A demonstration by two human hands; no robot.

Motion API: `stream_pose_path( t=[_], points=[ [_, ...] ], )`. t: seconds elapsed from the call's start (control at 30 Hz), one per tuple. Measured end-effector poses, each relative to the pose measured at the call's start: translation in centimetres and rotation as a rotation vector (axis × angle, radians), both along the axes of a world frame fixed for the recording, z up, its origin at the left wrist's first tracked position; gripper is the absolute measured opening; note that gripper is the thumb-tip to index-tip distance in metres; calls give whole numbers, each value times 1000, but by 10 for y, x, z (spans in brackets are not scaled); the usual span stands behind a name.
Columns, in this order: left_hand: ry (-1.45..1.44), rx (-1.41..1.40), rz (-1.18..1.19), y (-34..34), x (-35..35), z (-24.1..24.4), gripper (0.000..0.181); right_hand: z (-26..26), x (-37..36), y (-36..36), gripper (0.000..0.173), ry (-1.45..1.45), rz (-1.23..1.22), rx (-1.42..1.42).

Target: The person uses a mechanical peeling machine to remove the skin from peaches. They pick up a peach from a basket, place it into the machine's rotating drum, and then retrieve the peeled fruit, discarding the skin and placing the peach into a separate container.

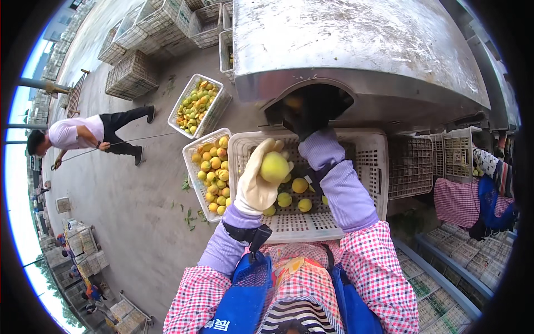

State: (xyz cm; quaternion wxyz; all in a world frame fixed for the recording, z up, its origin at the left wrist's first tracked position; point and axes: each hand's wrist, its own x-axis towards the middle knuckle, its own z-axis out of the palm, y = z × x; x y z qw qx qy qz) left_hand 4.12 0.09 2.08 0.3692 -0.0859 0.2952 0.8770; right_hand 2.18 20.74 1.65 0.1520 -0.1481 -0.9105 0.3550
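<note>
My left hand [258, 179], in a pale glove, holds a yellow-green peach [274, 167] above a white plastic crate [300, 228]. Several peaches, one of them a yellow peach [305, 205], lie in that crate. My right hand [301, 119], in a dark glove, reaches into the rounded opening of a metal machine [358, 41]; its fingers are in shadow. Deep in the opening an orange-yellow round shape shows faintly beside that hand. What the right hand touches cannot be made out.
A crate full of whole peaches [215, 163] stands at the left; behind it is a crate of cut peaches [196, 104]. A person [83, 133] pulls a long line hooked towards that crate. Stacked empty crates [131, 75] stand farther back; a co-worker [459, 200] is at the right.
</note>
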Motion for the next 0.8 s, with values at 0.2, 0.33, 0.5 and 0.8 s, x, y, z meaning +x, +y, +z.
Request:
stream_pose_path(
  t=[0.2,0.33,0.5,0.8],
  points=[
    [607,-133,26,9,9,-2,61,23,70,-45,77,400,50,-41],
    [1079,-479,-21,8,10,6,57,-4,99,-77,81,317,59,166],
    [635,-393,-348,5,5,25,58,0,106,-53,87,266,256,389],
    [60,-35,-147,19,23,-2,62,1,104,-66,88,314,-102,110]
  ],
)
